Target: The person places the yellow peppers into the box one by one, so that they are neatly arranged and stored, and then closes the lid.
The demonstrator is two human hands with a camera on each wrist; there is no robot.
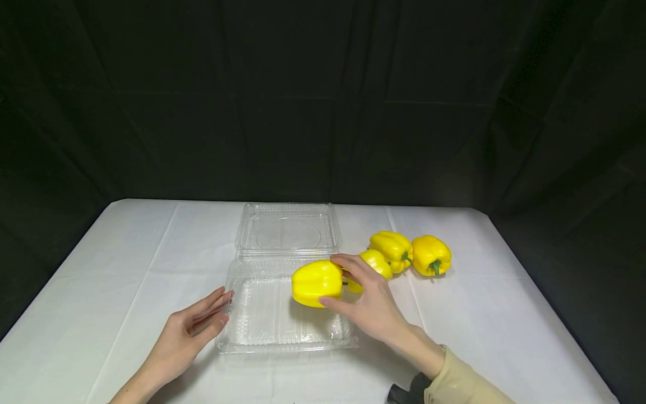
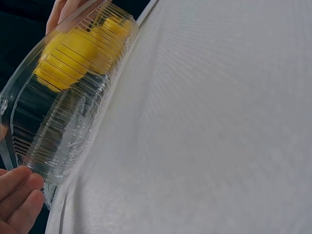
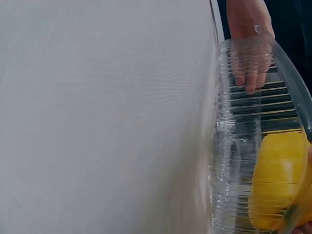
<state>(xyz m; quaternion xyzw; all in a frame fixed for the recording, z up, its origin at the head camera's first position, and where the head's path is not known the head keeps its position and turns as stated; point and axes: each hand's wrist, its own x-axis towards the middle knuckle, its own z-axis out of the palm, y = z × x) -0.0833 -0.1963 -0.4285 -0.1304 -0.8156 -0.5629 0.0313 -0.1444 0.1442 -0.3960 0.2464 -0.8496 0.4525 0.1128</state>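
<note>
Right hand (image 1: 370, 306) grips a yellow pepper (image 1: 317, 283) above the open container (image 1: 282, 331), right side (stem toward the palm). Left hand (image 1: 194, 331), fingers straight, touches the container's left edge.

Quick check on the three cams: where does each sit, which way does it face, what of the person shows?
Head: sits high, looks forward and down at the white table; shows left hand against the clear container, right hand holding a yellow pepper.
Left wrist: low at the table, looks along the container's ribbed wall; left fingertips show.
Right wrist: low on the opposite side, faces the container; left hand shows through the plastic.
Shared: container and held pepper appear in all three.
</note>
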